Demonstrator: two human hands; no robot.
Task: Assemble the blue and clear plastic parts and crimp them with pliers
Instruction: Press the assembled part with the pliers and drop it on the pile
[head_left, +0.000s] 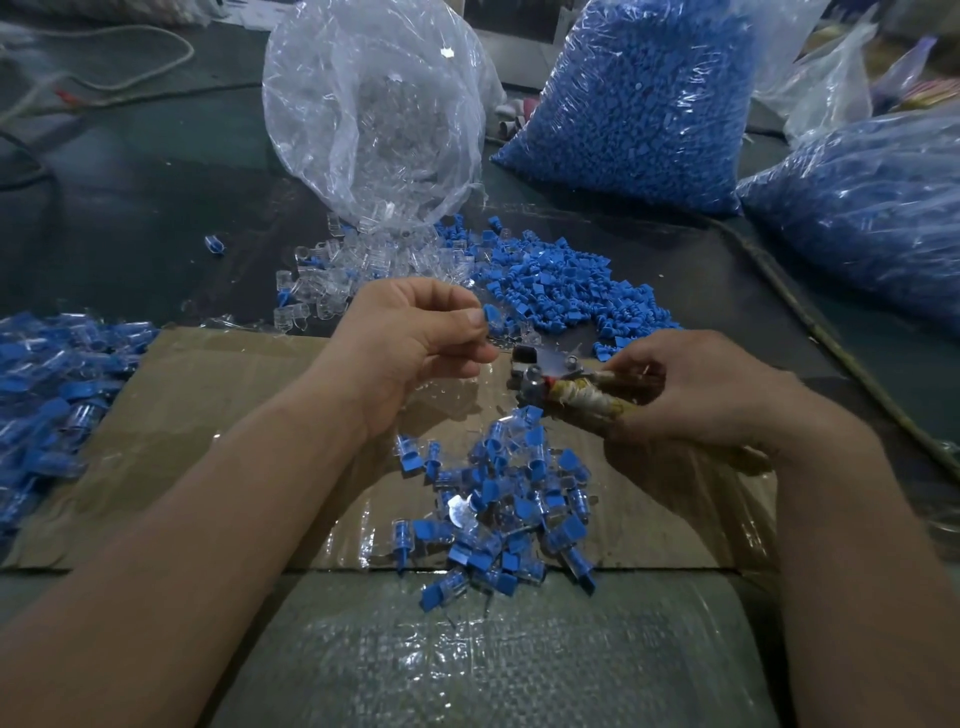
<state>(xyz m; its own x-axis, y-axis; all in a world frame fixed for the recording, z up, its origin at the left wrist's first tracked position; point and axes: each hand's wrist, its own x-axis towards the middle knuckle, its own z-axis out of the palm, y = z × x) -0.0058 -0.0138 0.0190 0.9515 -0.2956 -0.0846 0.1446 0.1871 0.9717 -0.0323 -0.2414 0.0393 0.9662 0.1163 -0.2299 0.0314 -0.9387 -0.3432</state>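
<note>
Our left fingers (470, 355) pinch a blue part (491, 315) above the cardboard (208, 415), just beside the pliers (540, 370), whose wrapped handles our right hand (696, 389) grips, so we should seat it squarely between the jaws, then squeeze firmly once.

Pliers (550, 379): one. Clear-part bag (374, 104): one. Blue-part bags (639, 104): two. Cardboard sheet (208, 415): one. Loose parts (519, 519) uncounted (four heaps).

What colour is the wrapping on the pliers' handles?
Dirty yellowish-white cloth wrapping on the metal pliers; head view.
</note>
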